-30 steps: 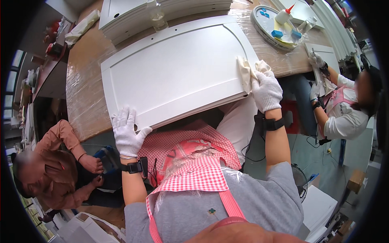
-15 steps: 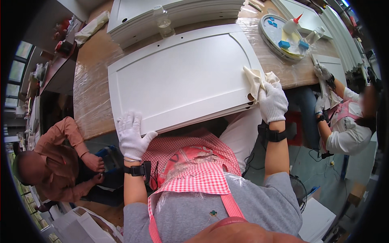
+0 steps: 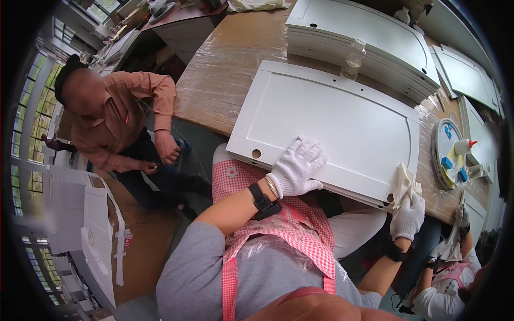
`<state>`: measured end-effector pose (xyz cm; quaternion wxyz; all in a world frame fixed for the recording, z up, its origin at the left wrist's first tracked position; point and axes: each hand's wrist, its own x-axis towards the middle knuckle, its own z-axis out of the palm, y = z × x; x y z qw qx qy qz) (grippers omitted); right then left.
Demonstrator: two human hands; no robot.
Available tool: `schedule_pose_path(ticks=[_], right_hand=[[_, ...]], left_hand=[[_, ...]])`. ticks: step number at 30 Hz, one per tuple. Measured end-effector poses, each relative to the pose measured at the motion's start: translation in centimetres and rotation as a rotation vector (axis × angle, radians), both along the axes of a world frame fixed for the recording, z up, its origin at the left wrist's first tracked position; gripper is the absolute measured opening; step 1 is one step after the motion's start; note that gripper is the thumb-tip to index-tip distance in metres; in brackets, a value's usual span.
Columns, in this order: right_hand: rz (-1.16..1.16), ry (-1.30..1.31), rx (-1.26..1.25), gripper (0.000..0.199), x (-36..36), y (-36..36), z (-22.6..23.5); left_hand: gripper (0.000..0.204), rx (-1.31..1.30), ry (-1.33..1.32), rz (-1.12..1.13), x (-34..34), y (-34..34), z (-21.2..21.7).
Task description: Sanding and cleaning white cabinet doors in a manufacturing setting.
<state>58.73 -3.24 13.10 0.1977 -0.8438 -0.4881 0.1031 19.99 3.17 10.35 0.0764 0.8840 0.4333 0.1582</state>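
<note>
A white cabinet door panel with a recessed middle lies on top of other white panels in front of me. My left hand, in a white knit glove, rests flat near the middle of its near edge, fingers stretched over the frame. A round hole shows close to the panel's near left corner. At the near right corner my gloved right hand is closed on a cream cloth. The cloth lies against the panel's right end, beside another hole. The fingertips of this hand are partly hidden by the cloth.
Behind the panel stand a clear bottle and a stack of white panels. A round lid with blue blocks and a red-tipped white bottle is at right. One person sits at left, another works at right.
The view has swung left, so the panel appears farther right and tilted. My left hand has moved from the near left corner along the near edge. The right hand still holds the cloth.
</note>
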Motion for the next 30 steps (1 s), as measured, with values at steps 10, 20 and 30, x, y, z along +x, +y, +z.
schedule_pose_path(ticks=[10,20,30], right_hand=[[0.137,0.8,0.369,0.059,7.6,3.3,-1.3],[0.22,0.132,0.162,0.045,10.9,5.4,-4.9],[0.244,-0.152,0.039,0.058,6.1,4.9,-2.6]], left_hand=[[0.077,-0.026,-0.113,-0.021,1.3,0.0,-0.3],[0.079,-0.054,-0.132,-0.023,1.3,-0.2,-0.3],[0.077,-0.03,-0.161,0.01,1.5,-0.3,-1.7]])
